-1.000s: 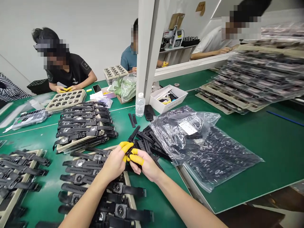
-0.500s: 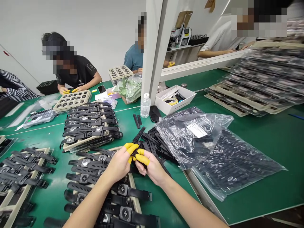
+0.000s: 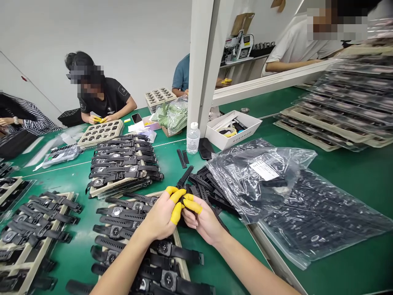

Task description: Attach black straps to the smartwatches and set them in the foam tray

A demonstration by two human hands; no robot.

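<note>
Close together over the green table, my left hand [image 3: 162,215] and my right hand [image 3: 201,217] both pinch a black watch strap [image 3: 185,176]. One holed end of it sticks up past my fingertips. Its lower part is hidden by my fingers, so whether a watch body is attached cannot be seen. Yellow finger cots cover several fingertips. Under my left forearm lies a beige tray [image 3: 183,258] with rows of black smartwatches [image 3: 168,280], straps fitted. Just beyond my right hand is a loose pile of black straps [image 3: 202,190].
Clear plastic bags of straps [image 3: 325,221] lie at right. Ahead stand a water bottle [image 3: 193,139], a phone [image 3: 205,148] and a white box [image 3: 229,139] beside a white post [image 3: 201,61]. Stacked watch trays [image 3: 123,164] stand left, tall tray stacks [image 3: 337,110] right. Co-workers sit across.
The whole view has shifted slightly, so things appear further right. My hands stay together on the strap, and my left fingers have changed position a little, with the thumb showing more.
</note>
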